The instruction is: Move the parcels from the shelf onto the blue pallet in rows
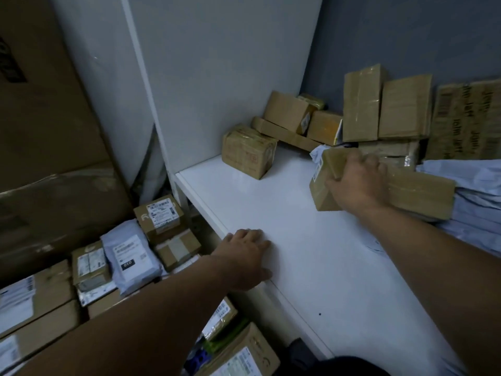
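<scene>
Parcels (162, 213) sit crowded low down beside the shelf's left end: labelled cardboard boxes with a grey mailer bag (130, 256) lying among them.

On the white shelf (271, 213), the left hand (244, 257) lies palm down over the front edge near the left corner. Its fingers are straight and flat, and it holds nothing.

Farther in, toward the right edge, the right hand (357, 183) grips one end of a long taped parcel (423, 194), with the fingers curled over the top and the thumb on the near face. The parcel's other end lies on a heap of grey poly mailers (477, 183) at the right edge. Whether its near lower corner touches the shelf cannot be told.

Behind that, a squat taped box (248, 150) stands alone toward the back left. A pile of small brown boxes (287, 112) fills the back corner. To its right, two tall boxes (362, 104) stand upright side by side against the grey wall (406, 36), with a printed carton (466, 120) beside them at the right edge.
</scene>
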